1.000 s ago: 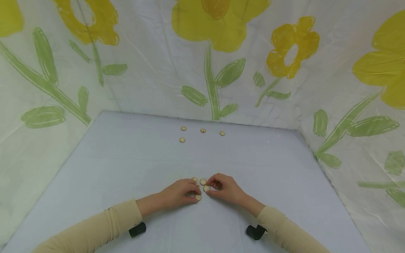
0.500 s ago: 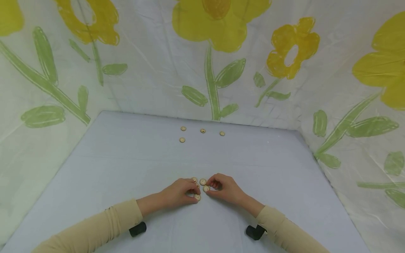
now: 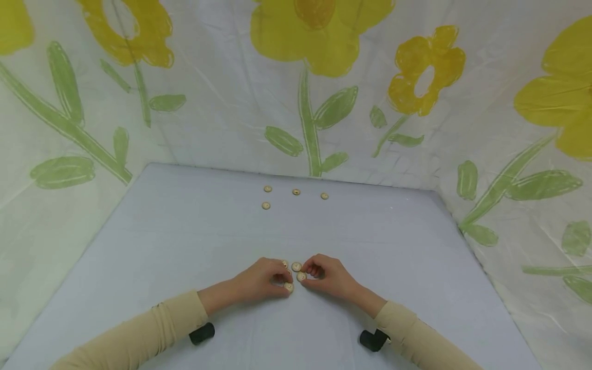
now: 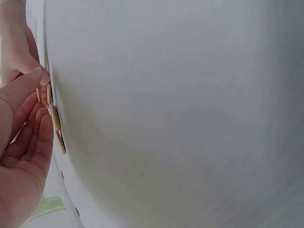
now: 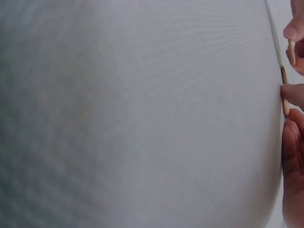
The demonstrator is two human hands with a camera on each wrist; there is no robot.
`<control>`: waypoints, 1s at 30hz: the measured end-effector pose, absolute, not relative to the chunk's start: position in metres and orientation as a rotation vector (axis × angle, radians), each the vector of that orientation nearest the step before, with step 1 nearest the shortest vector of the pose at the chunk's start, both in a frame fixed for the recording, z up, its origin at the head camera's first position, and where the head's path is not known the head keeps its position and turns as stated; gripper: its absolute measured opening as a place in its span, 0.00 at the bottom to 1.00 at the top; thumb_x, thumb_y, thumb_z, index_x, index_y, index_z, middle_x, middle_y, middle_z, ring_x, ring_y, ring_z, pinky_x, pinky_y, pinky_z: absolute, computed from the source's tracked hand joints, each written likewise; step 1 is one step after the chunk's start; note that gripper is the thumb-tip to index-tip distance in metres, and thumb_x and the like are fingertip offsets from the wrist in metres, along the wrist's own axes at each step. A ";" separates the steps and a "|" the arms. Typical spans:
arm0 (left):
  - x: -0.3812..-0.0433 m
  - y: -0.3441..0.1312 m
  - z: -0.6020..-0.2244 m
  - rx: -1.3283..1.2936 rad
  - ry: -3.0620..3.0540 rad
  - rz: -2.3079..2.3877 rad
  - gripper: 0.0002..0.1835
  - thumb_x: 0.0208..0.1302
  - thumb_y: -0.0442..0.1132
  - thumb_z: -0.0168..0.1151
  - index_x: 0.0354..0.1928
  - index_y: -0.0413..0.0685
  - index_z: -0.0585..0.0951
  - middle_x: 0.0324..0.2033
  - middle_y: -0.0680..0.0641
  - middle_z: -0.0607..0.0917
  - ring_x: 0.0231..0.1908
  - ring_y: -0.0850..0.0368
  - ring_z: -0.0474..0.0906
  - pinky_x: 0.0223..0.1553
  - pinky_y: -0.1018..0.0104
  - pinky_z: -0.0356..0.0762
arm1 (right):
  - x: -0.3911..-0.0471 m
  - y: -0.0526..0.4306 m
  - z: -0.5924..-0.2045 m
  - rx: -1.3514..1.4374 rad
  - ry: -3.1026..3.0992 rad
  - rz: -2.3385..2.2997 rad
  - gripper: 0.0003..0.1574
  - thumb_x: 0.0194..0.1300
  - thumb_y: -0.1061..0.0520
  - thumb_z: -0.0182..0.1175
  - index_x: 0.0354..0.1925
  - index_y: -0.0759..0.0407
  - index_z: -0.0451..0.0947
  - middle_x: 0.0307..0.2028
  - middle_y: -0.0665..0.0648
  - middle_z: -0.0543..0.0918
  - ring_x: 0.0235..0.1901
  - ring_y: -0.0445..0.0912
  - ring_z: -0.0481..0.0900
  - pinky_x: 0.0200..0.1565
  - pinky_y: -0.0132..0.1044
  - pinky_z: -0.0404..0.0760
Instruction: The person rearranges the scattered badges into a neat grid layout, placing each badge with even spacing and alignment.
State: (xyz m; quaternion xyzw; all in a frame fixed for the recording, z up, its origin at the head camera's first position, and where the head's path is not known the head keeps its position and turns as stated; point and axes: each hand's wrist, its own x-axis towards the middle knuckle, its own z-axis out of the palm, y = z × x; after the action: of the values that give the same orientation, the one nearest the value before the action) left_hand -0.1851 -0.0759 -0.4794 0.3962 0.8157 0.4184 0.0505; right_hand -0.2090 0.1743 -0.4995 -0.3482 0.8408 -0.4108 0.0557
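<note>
My left hand (image 3: 262,280) pinches a round pale disc (image 3: 289,288) just above the table (image 3: 296,334). Slightly farther and right, my right hand (image 3: 330,276) grips a second disc (image 3: 301,276). A third disc (image 3: 296,266) lies just beyond; left of it, another disc (image 3: 284,263) is partly hidden by my left hand. Four more discs (image 3: 296,191) rest near the far edge.

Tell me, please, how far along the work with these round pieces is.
Seemingly done: several pieces are grouped close together on the table. In hand: the left hand pinches one raised piece, and the right hand holds another piece. Possibly left: four far pieces lie apart near the table's back edge.
</note>
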 end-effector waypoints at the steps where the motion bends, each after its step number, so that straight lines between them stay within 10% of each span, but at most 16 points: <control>1: -0.186 -0.076 -0.479 1.210 2.485 1.287 0.07 0.56 0.35 0.72 0.37 0.44 0.85 0.32 0.53 0.83 0.34 0.62 0.78 0.40 0.71 0.77 | -0.209 0.174 -0.500 -1.057 2.551 -1.250 0.13 0.58 0.55 0.71 0.42 0.53 0.81 0.34 0.47 0.80 0.34 0.40 0.77 0.37 0.31 0.78; 30: -0.217 -0.084 -0.468 1.041 2.572 1.319 0.12 0.55 0.38 0.74 0.40 0.43 0.85 0.35 0.53 0.85 0.37 0.57 0.79 0.42 0.64 0.78 | -0.207 0.173 -0.495 -1.019 2.544 -1.244 0.14 0.57 0.55 0.72 0.41 0.54 0.81 0.34 0.49 0.81 0.34 0.41 0.76 0.37 0.31 0.78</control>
State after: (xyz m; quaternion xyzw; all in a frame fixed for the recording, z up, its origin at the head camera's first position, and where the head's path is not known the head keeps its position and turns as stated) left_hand -0.2167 -0.0837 -0.4681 0.3387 0.8367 0.4290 0.0346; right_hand -0.2069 0.1727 -0.4948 -0.3377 0.8435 -0.4125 0.0657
